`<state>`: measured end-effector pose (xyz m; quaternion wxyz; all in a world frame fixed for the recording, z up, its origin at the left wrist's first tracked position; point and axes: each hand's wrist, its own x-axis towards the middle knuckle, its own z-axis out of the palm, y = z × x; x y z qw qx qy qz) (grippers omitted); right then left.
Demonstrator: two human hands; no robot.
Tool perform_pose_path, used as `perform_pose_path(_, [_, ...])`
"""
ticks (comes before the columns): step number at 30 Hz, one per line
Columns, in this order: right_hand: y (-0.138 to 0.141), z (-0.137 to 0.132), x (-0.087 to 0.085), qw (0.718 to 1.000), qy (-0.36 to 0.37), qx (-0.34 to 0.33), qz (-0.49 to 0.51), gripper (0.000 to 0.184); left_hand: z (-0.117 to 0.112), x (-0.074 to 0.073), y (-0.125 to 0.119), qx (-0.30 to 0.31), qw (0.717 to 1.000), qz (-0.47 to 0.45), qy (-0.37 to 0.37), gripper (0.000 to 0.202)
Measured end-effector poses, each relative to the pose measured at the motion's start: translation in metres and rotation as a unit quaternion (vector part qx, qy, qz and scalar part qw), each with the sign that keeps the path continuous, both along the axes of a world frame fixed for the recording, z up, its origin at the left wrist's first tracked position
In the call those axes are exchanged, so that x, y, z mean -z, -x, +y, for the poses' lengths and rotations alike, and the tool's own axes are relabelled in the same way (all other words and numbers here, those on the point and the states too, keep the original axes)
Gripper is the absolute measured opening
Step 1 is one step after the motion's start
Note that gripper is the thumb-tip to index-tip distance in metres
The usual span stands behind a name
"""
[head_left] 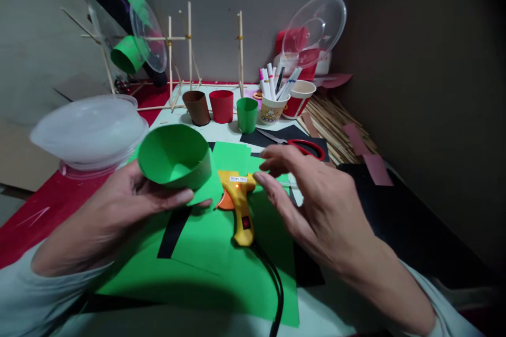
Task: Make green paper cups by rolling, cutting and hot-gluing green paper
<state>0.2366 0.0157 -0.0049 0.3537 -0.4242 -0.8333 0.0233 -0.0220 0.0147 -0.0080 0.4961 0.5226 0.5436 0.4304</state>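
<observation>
My left hand [130, 195] is wrapped round the underside of a green paper cup [177, 163], holding it tilted so its open top shows. To the right, my right hand [316, 200] hovers with fingers curved and apart, holding nothing. Near its fingertips lies a yellow hot glue gun [242, 205] with an orange trigger and a lit orange light. The gun rests on green paper sheets [237, 279], and its black cable runs toward me. Red-handled scissors [304, 148] lie on black paper beyond my right hand.
Brown [196, 108], red [221, 106] and small green [247, 116] paper cups stand in a row. A marker cup [272, 110] is beside them, with wooden sticks [340, 126] to the right. Plastic lids [90, 129] are stacked at left; a stick frame [169, 63] stands behind.
</observation>
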Motion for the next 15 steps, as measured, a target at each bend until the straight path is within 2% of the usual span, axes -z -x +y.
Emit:
perform_pose_path(3, [0.007, -0.001, 0.005, 0.981, 0.173, 0.031, -0.086, 0.034, 0.003, -0.010, 0.005, -0.023, 0.996, -0.079, 0.032, 0.049])
perform_pose_path(5, [0.016, -0.005, 0.009, 0.960, 0.227, 0.042, -0.155, 0.042, 0.001, -0.016, 0.004, -0.053, 0.991, -0.114, 0.040, 0.056])
perform_pose_path(9, [0.032, -0.012, 0.015, 0.952, 0.230, 0.049, -0.194, 0.060, -0.010, -0.020, 0.001, -0.078, 0.986, -0.133, 0.058, 0.066])
perform_pose_path(15, [0.036, -0.008, 0.018, 0.956, 0.234, 0.038, -0.170, 0.074, -0.040, -0.005, 0.013, -0.071, 0.986, -0.120, 0.090, 0.073])
